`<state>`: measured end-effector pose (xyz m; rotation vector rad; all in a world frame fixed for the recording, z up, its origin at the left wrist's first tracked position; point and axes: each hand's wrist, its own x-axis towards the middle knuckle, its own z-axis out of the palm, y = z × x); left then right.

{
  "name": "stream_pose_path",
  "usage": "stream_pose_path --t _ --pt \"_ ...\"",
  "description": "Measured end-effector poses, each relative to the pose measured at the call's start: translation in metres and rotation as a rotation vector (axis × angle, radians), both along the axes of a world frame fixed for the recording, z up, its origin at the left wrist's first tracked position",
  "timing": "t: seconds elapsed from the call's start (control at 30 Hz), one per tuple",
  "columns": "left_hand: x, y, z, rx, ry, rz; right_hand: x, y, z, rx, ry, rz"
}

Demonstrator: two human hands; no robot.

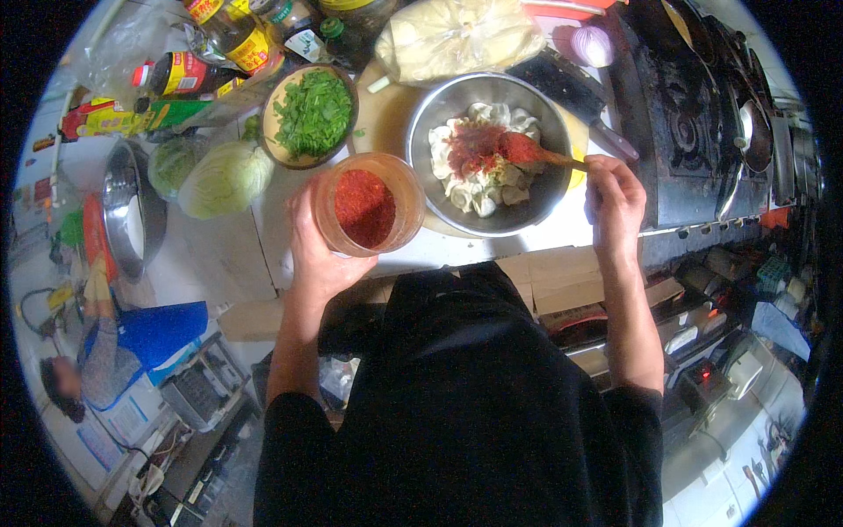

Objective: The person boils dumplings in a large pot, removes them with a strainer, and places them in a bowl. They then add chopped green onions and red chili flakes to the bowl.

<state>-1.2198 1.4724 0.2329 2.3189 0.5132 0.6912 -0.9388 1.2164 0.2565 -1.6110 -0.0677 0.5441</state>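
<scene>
My left hand [321, 247] holds a clear plastic jar [409, 204] of red chilli powder [364, 207], its open mouth facing up. Between thumb and fingers of my right hand [616, 197] is the handle of a wooden spoon [553, 158]. The spoon's bowl, heaped with red powder, is over a stainless steel mixing bowl [550, 214]. Inside that bowl are white dumpling-like pieces [484, 201], with red powder and pale chopped bits on top. The steel bowl rests on a round cutting board [385, 118]. A bowl of chopped green herbs [313, 113] stands left of it.
A cleaver [616, 139] lies behind the steel bowl, near a cut onion [591, 46] and a plastic bag of pale food [454, 39]. Cabbages [227, 179], sauce bottles [191, 72] and a metal basin [128, 211] are left. A stove [688, 125] adjoins the right. A co-worker [108, 369] is far left.
</scene>
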Motion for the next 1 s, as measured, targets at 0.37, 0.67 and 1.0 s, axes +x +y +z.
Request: stream_pose_path --t 0.37,0.67,1.0 --pt "0.001 -0.003 0.002 0.002 0.03 0.003 0.006 -0.009 0.006 -0.057 -0.046 -0.017" --pt "0.005 -0.009 0.003 -0.062 0.012 0.015 0.013 -0.005 0.003 -0.08 -0.105 -0.021" --pt "0.012 -0.011 0.02 0.085 0.041 -0.059 -0.005 -0.014 0.014 -0.106 -0.091 0.087"
